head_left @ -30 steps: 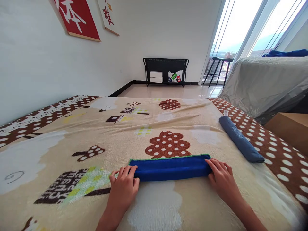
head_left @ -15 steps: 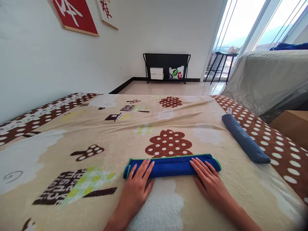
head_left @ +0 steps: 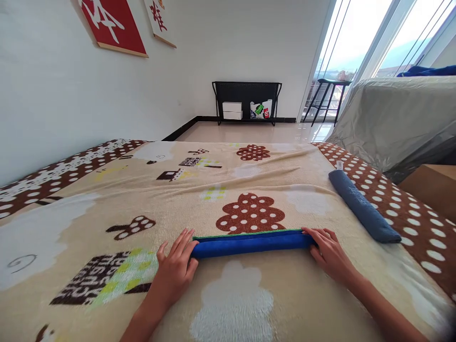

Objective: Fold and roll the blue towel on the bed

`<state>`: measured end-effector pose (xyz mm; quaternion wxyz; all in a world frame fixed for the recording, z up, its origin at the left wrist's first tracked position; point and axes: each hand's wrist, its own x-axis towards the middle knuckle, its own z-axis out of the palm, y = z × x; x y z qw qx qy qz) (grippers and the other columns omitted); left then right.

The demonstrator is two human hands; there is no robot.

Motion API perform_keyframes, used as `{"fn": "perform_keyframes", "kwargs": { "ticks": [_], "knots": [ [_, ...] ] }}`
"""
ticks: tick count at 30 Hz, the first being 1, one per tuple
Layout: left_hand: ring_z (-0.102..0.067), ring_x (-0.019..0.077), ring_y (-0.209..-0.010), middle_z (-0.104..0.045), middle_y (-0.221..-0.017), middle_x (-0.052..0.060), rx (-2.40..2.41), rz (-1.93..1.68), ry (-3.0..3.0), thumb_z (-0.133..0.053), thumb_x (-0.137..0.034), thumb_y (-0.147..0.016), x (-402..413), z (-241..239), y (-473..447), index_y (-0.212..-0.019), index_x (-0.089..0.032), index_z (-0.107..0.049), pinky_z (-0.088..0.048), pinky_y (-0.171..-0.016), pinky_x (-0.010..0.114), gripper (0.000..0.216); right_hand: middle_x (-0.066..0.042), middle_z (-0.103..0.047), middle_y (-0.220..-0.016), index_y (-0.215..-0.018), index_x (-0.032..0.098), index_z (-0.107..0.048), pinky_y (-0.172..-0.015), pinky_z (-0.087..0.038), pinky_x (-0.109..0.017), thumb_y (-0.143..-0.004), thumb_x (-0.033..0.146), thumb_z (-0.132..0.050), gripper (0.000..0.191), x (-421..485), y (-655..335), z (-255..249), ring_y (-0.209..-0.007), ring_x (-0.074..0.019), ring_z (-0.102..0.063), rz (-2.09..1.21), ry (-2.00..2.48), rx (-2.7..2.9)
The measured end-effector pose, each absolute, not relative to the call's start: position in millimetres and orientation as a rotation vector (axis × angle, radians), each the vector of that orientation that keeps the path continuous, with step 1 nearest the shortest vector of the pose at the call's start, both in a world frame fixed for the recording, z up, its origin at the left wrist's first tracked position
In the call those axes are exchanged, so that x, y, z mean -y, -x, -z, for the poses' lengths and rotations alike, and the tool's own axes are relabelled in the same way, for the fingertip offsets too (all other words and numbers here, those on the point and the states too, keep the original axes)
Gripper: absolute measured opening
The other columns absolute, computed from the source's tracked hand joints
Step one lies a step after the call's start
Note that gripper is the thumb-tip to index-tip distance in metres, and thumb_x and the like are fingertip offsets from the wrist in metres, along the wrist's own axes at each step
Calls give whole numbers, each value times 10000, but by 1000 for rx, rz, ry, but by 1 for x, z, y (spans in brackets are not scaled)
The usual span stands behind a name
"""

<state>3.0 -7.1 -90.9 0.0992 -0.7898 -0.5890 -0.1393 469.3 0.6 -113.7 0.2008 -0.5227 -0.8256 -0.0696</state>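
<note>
A blue towel [head_left: 251, 244] with green edging lies rolled into a long, narrow strip across the bed blanket [head_left: 149, 190]. At its left end, my left hand [head_left: 177, 259] curls its fingers over the cloth, with the thumb at the near side. My right hand [head_left: 329, 251] has the other end between its fingers on the far edge and its thumb in front. Both ends of the roll are partly hidden by my fingers. Off to the right rests a second roll, a grey-blue towel [head_left: 361, 204] with a small white tag, apart from both hands.
The patterned blanket has a brown polka-dot border [head_left: 402, 213]. Right of the bed are a cardboard box [head_left: 432, 187] and a plastic-covered bulky piece [head_left: 395, 114]. A black rack [head_left: 247, 90] stands by the far wall, and a dark stool [head_left: 329, 90] near the window.
Both hands have slid outward from the top of the blue roll to its two ends, and the fingers now bend round them. The roll looks slightly narrower; the grey-blue towel stays put.
</note>
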Motion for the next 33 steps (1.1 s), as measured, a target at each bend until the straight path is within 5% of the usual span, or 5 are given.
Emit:
{"fn": "perform_keyframes", "kwargs": {
  "ticks": [3, 8, 13, 24, 33],
  "knots": [
    [-401, 336, -1421, -465, -1517, 166, 1739, 392, 2322, -450, -108, -829, -12, 69, -43, -1053, -175, -690, -177, -1142, 634, 335, -110, -672, -1225, -1397, 182, -506, -1038, -343, -473, -893, 119, -407, 518, -17, -436, 99, -1186, -260, -582, 212, 1442, 2312],
    [-504, 256, -1336, -561, -1437, 133, 1325, 346, 2766, -508, -155, -848, -38, 61, -117, -1307, -171, -557, -358, -1091, 429, 462, -102, -579, -1384, -1422, 174, -476, -1087, -363, -413, -859, 142, -479, 564, -35, -358, 89, -1278, -241, -510, 138, 1252, 2465],
    [-579, 288, -1185, -616, -1308, 156, 1333, 392, 2765, -497, -247, -937, -44, 74, -126, -1359, -147, -496, -421, -1008, 448, 434, -137, -604, -1304, -1440, 157, -450, -1043, -424, -451, -900, 214, -501, 546, -41, -336, 96, -1173, -260, -559, 84, 1234, 2439],
    [-409, 263, -1414, -440, -1545, 118, 1303, 329, 2856, -425, -425, -1013, -63, 89, -127, -1524, -164, -324, -303, -1152, 430, 582, -127, -432, -1534, -1507, 138, -367, -1130, -342, -461, -1020, 374, -382, 541, -56, -339, 107, -1396, -253, -416, 12, 1203, 2513],
    [-421, 271, -1403, -462, -1532, 106, 1349, 270, 2715, -433, -474, -1007, -62, 96, -84, -1511, -224, -364, -328, -1108, 464, 567, -97, -469, -1511, -1538, 213, -332, -1133, -319, -463, -997, 415, -441, 588, -48, -384, 113, -1367, -261, -447, 109, 1400, 2462]
  ]
}}
